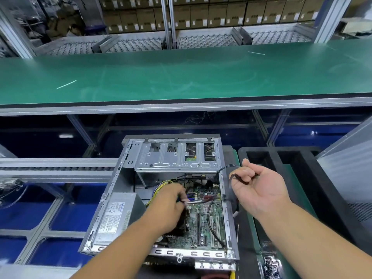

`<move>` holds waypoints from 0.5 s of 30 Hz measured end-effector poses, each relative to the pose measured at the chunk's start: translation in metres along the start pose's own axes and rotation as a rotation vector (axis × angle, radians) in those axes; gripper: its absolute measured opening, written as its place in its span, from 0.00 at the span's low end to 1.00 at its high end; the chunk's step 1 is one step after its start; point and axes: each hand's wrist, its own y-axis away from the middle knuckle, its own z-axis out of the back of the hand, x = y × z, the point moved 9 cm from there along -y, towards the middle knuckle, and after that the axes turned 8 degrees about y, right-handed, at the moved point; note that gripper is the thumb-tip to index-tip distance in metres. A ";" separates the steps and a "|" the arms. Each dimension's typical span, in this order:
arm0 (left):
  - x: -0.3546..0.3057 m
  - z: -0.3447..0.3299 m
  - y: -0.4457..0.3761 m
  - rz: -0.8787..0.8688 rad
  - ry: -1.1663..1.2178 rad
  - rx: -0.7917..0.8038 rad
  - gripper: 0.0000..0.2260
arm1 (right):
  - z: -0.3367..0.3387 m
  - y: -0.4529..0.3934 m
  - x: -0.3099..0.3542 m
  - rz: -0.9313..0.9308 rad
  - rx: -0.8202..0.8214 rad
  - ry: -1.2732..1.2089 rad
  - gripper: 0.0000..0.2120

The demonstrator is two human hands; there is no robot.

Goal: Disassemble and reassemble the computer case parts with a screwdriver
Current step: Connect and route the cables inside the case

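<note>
An open silver computer case (112, 190) lies on its side in front of me, its green motherboard (207, 218) exposed. My left hand (171, 206) reaches inside over the board, fingers pinched on a thin white cable (198, 201) beside a bundle of yellow wires (159, 189). My right hand (259, 188) hovers just outside the case's right wall, palm up, fingers curled around a black cable (225, 168) that runs back into the case. The grey power supply (116, 216) fills the case's left side and a metal drive cage (177, 158) its far end. No screwdriver is visible.
A black foam tray (298, 158) with compartments stands right of the case, and a small heap of screws (270, 264) lies near the bottom right. A long green conveyor bench (181, 75) runs across behind. Shelves of cardboard boxes (201, 15) stand at the back.
</note>
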 end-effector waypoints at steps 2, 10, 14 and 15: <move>0.025 0.018 0.001 0.147 0.059 -0.106 0.11 | 0.005 0.001 0.000 0.035 -0.020 0.072 0.06; 0.041 0.016 0.002 0.390 0.802 -0.278 0.15 | 0.024 0.011 -0.024 0.249 -0.067 0.598 0.09; 0.032 0.005 -0.005 0.445 1.102 -0.269 0.15 | 0.038 0.015 -0.020 0.374 -0.163 0.738 0.12; 0.029 0.001 -0.007 0.455 1.201 -0.242 0.12 | 0.041 0.016 -0.019 0.388 -0.178 0.767 0.13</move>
